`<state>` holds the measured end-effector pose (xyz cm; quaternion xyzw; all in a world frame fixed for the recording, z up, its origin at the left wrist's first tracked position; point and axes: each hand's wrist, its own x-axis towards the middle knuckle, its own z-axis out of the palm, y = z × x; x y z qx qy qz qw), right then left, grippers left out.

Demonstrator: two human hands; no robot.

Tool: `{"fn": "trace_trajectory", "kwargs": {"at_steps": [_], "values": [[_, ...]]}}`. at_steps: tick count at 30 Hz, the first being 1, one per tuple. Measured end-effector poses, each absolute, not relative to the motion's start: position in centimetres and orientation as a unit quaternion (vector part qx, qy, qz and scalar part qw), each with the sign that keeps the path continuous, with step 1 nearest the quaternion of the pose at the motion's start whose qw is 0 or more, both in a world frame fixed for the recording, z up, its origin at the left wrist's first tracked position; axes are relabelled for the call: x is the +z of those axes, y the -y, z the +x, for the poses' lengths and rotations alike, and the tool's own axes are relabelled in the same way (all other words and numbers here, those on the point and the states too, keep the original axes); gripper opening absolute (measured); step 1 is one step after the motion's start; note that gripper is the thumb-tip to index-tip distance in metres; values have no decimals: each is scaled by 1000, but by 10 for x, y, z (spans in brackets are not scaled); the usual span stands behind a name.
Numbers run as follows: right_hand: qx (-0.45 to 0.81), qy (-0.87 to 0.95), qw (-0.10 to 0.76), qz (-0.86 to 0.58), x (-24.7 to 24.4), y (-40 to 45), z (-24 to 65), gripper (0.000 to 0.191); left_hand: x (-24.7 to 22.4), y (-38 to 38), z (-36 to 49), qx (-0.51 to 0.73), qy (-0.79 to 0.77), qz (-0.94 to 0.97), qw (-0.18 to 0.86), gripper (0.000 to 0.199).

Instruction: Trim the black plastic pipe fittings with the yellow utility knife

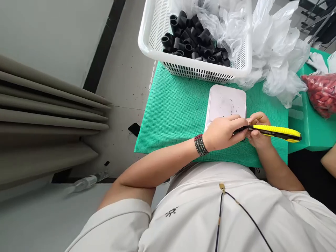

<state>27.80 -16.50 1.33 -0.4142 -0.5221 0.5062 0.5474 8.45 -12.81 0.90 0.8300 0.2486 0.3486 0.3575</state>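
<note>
A yellow and black utility knife [282, 132] lies across my right hand [259, 132], its handle pointing right. My right hand is closed round its front part, with thumb and fingers bent. My left hand [225, 132], with a beaded bracelet at the wrist, meets the right fingertips. It pinches a small black piece [239, 130] beside the front end of the knife. Fingers hide most of this piece, and the blade cannot be made out. Just beyond both hands, a pale pink tray or lid [228, 99] with dark crumbs rests on the green mat [174, 112].
Beyond the mat's work area stands a white basket [195, 66] of black pipe fittings [187, 38]. Crumpled clear plastic bags [282, 52] spill over its right side. A bag of red pieces [321, 92] and a white glove [318, 63] lie at right, near another person's arm [329, 159].
</note>
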Motion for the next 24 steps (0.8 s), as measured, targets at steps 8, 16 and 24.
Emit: {"fn": "trace_trajectory", "kwargs": {"at_steps": [8,16,24], "values": [[510,548,513,-420,43,177,299,46,10,124,80,418,-221,819,325,23],[416,541,561,-467,68,183,315,42,4,128,88,430,-218,794,371,35],[367,557,552,-500,71,184,313,33,7,125,90,374,-223,805,403,21]]}}
